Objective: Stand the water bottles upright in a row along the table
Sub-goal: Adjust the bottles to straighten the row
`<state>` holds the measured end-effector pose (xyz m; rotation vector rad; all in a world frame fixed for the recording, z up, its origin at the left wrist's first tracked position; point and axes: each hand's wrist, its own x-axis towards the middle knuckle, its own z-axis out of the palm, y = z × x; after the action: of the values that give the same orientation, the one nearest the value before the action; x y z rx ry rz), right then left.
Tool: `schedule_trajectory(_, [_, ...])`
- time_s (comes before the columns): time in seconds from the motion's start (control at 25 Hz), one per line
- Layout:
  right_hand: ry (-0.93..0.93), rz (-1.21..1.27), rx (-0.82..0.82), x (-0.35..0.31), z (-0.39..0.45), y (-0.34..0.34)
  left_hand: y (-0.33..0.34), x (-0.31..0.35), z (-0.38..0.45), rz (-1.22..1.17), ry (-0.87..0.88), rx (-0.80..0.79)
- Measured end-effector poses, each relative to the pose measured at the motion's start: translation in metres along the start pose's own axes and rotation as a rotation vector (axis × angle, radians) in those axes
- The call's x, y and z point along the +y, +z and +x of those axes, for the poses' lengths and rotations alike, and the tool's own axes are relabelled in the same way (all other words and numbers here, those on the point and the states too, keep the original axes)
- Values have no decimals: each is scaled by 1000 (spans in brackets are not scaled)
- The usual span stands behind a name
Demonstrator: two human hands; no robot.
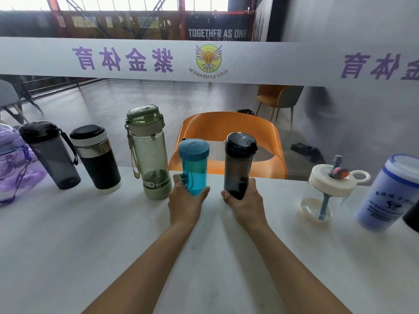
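Observation:
Several bottles stand upright along the far edge of the white table (90, 245). My left hand (184, 200) grips the base of a small blue bottle (194, 164). My right hand (246, 200) grips the base of a dark smoky bottle (239, 164) with a black lid. To the left stand a tall green bottle (148, 152), a black tumbler (96, 157) with a steel band, a grey bottle (51, 155) with a strap and a purple jug (13, 162). To the right stand a clear straw jar (326, 193) with a white lid and a blue-white bottle (385, 191).
An orange chair (229, 137) sits just behind the table, past the two held bottles. A dark object (411, 216) shows at the right edge. A glass wall with a white printed band rises beyond the table, with more chairs behind it.

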<state>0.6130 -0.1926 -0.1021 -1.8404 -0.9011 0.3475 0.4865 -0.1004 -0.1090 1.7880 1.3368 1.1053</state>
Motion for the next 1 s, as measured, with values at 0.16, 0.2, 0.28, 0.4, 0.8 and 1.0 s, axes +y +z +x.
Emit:
schedule_trajectory(0.16, [37,-14,-8,-5,0,0,1,2,-2,-22,3,-37])
schedule_trajectory(0.2, [42,-16,-11,-6,-1,-1,1,3,-1,-20,3,-45])
schedule_trajectory(0.28, [49,-18,-17,-10,-4,-3,1,2,-1,-18,-5,-66])
schedule_trajectory(0.4, [84,-36,-23,-6,-17,-13,-6,0,-11,47,-55,-91])
schedule_trajectory(0.8, [205,16,575,62,-64,-125,24,54,-106,125,361,-358])
schedule_trajectory(1.0, [210,24,376,85,-24,-151,33,49,-100,99,271,-303])
